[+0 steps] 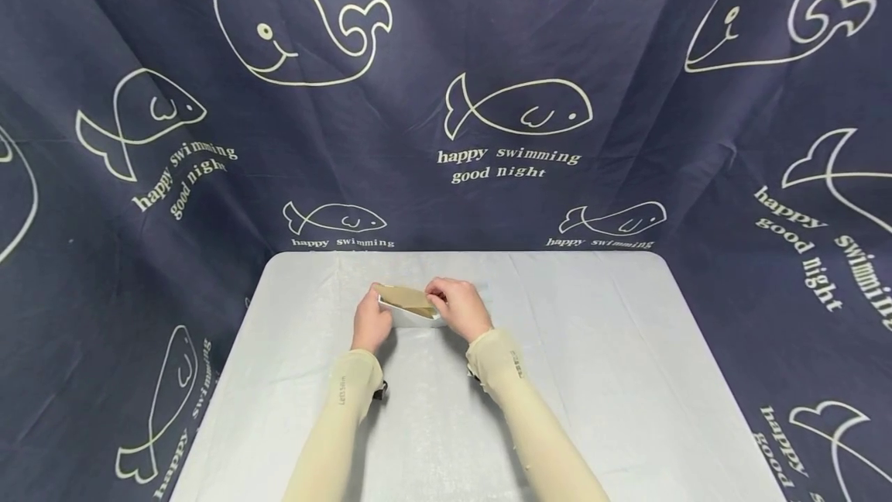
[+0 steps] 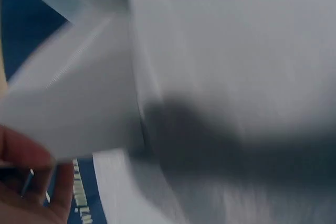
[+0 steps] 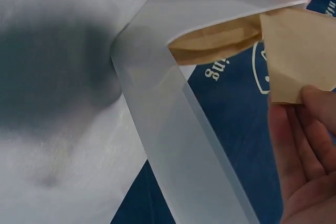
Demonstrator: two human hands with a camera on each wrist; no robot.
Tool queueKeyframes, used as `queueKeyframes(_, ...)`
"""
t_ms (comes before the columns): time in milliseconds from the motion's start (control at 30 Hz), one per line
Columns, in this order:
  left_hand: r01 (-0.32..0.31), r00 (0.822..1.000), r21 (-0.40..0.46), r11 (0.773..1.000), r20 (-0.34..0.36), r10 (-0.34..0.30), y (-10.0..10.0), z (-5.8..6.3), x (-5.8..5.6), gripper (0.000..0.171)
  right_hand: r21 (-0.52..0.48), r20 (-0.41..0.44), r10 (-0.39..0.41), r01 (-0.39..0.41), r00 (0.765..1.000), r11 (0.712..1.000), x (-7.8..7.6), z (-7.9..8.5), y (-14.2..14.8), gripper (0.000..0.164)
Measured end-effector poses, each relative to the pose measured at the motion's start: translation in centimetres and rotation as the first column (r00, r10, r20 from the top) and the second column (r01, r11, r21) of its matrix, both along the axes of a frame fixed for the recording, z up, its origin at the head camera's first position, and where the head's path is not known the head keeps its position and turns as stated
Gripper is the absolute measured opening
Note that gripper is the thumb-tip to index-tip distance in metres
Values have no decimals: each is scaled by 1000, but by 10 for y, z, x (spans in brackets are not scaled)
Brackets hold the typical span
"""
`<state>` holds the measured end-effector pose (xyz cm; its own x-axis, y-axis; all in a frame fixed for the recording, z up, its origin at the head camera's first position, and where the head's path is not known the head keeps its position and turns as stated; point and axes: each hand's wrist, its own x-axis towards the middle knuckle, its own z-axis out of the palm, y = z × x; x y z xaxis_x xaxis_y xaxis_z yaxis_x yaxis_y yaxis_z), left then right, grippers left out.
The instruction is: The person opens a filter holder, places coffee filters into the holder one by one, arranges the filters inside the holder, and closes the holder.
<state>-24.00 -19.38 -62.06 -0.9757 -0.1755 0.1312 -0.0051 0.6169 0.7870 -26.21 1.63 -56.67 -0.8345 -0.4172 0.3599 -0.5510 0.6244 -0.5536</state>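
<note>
A small white box (image 1: pixel 416 320), brown inside, stands on its side on the table with its opening up. My left hand (image 1: pixel 372 319) grips its left end; in the left wrist view that hand (image 2: pixel 34 182) curls below a white panel (image 2: pixel 79 93). My right hand (image 1: pixel 460 307) is at the box's right end. In the right wrist view my right hand (image 3: pixel 310 161) pinches a brown cardboard flap (image 3: pixel 299 56) between thumb and fingers. A pale, glossy strip (image 3: pixel 173 145) runs down from the box's corner there. What lies deeper inside is hidden.
A white-covered table (image 1: pixel 585 393) with rounded far corners lies under both hands. Dark blue curtains (image 1: pixel 418 14) with white whale and fish drawings hang behind it and at both sides. Pale sleeves (image 1: pixel 530 409) cover both forearms.
</note>
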Motion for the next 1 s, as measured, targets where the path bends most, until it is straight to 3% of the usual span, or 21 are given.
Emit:
queueKeyframes(133, -3, 1000, -57, 998, 20, 4, 0, -2, -4, 37, 59, 34, 2, -4, 999, 998, -1, -2, -4, 5)
queueKeyframes(367, -37, 999, -81, 996, 18, 38, 8, -1, -12, 31, 149, 8, -20, 19, 1000, 989, -3, -9, -7, 12)
queueKeyframes(700, -96, 995, -82, 992, -16, 95, 9, -5, -10, 16, 237, 4, -19, 17, 1000, 971, -3, -20, -16, 6)
queueKeyframes(1000, -110, 994, -92, 990, 16, 112, 8, -6, -7, 15, 344, -35, -36, 46, 999, 938, 0, -29, -25, 17)
